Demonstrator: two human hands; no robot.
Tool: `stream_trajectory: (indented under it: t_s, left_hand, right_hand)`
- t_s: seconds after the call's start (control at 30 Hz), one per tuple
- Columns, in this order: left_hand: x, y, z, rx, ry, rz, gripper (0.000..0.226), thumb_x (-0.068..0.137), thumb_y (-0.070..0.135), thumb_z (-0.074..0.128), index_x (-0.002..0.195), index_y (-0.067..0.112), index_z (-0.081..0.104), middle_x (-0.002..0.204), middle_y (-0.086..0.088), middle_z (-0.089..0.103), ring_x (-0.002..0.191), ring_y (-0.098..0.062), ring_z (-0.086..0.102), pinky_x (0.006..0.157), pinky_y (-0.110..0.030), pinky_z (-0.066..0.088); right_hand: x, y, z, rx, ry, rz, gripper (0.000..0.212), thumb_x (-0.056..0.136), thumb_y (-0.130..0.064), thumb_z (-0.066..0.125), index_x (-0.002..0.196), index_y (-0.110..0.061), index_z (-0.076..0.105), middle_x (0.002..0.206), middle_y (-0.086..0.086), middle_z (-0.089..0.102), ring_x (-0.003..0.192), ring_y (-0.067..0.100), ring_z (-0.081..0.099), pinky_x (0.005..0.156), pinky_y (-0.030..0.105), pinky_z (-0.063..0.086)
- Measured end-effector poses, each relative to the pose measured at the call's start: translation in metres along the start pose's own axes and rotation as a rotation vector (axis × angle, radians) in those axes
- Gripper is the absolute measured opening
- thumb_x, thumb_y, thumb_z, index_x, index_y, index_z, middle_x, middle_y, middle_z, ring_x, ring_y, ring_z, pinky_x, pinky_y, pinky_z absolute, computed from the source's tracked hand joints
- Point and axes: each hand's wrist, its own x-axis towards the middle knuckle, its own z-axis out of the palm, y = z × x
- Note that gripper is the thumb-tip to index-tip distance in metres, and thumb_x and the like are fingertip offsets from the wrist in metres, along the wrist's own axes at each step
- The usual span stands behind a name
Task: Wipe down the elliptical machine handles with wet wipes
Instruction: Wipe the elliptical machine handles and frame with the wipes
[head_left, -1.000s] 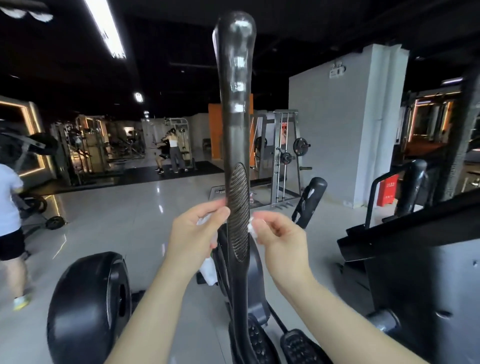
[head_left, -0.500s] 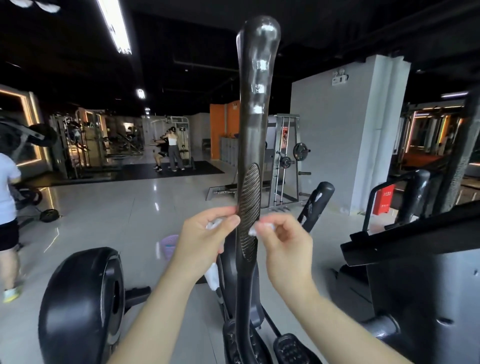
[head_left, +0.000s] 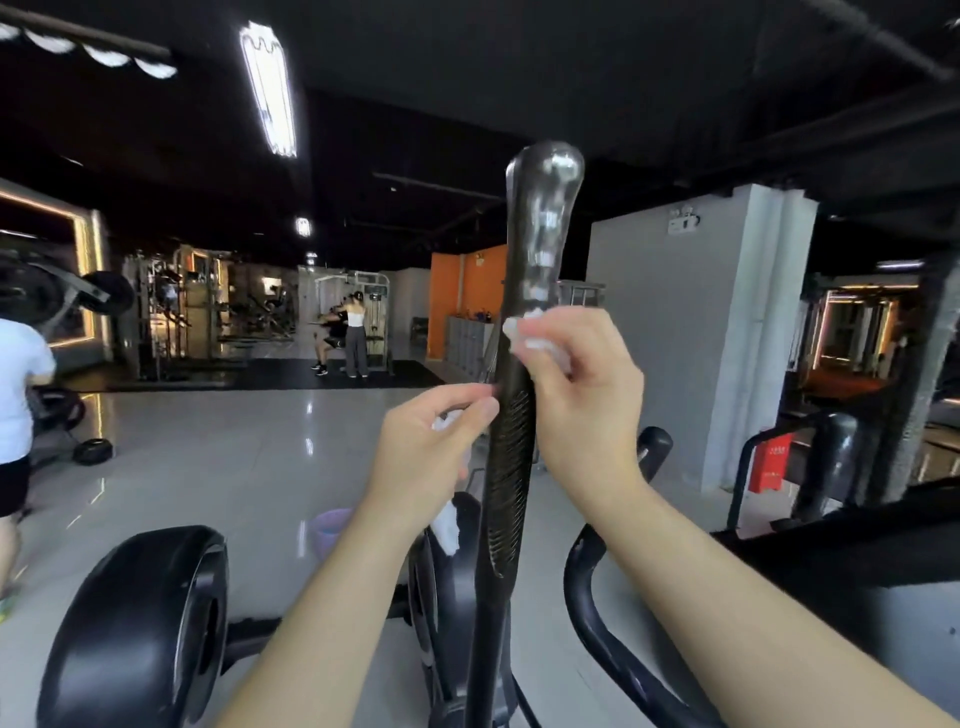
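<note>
A tall black elliptical handle (head_left: 540, 244) rises in front of me, glossy at the top and ribbed lower down. My right hand (head_left: 582, 395) pinches a white wet wipe (head_left: 535, 340) against the handle's right side, just above the ribbed grip. My left hand (head_left: 431, 457) pinches the other end of the wipe (head_left: 448, 525) on the handle's left side, lower down; part of the wipe hangs below that hand. Behind the handle the wipe is hidden.
The elliptical's black flywheel housing (head_left: 140, 629) sits at lower left and a curved black bar (head_left: 597, 623) at lower right. A second black handle (head_left: 826, 467) stands to the right. A purple bucket (head_left: 332, 525) is on the shiny floor. People stand at the left edge (head_left: 15, 395) and far back (head_left: 353, 338).
My right hand has slid the wipe up the handle, now above the ribbed part. My left hand stayed lower. The view tilted down, so the handle's top sits lower in frame.
</note>
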Motion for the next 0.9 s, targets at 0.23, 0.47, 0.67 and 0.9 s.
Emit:
stream_trajectory:
  t_s: [0.23, 0.47, 0.67, 0.9]
  left_hand:
    - [0.009, 0.021, -0.003, -0.01, 0.002, 0.047, 0.012, 0.096, 0.028, 0.07, 0.103, 0.035, 0.078, 0.052, 0.021, 0.06, 0.048, -0.001, 0.05, 0.046, -0.015, 0.04]
    - [0.022, 0.043, 0.003, 0.003, 0.012, 0.081, 0.01, 0.095, 0.028, 0.071, 0.101, 0.032, 0.077, 0.049, 0.02, 0.057, 0.047, -0.004, 0.05, 0.048, -0.014, 0.044]
    - [0.019, 0.041, -0.001, 0.015, 0.012, 0.103, 0.014, 0.096, 0.024, 0.07, 0.105, 0.032, 0.077, 0.054, 0.026, 0.061, 0.053, 0.004, 0.056, 0.047, -0.012, 0.043]
    - [0.014, 0.064, 0.006, -0.03, 0.046, 0.296, 0.02, 0.095, 0.029, 0.069, 0.111, 0.042, 0.072, 0.104, 0.023, 0.073, 0.068, 0.003, 0.059, 0.081, -0.031, 0.05]
  right_hand:
    - [0.028, 0.001, -0.006, -0.073, -0.046, -0.16, 0.026, 0.087, 0.009, 0.074, 0.087, -0.017, 0.076, 0.094, -0.004, 0.071, 0.103, 0.017, 0.059, 0.086, 0.028, 0.05]
    - [0.117, -0.031, -0.002, -0.073, 0.089, -0.279, 0.022, 0.089, 0.004, 0.07, 0.086, -0.018, 0.074, 0.096, -0.004, 0.066, 0.097, 0.02, 0.062, 0.088, 0.029, 0.05]
    - [0.061, -0.002, -0.011, -0.266, -0.122, -0.453, 0.016, 0.094, 0.005, 0.068, 0.095, -0.009, 0.078, 0.098, -0.002, 0.072, 0.095, 0.022, 0.059, 0.083, 0.036, 0.051]
    - [0.056, -0.033, -0.033, 0.172, -0.228, 0.209, 0.021, 0.097, -0.003, 0.067, 0.101, -0.021, 0.076, 0.091, -0.004, 0.077, 0.085, 0.014, 0.071, 0.077, 0.025, 0.056]
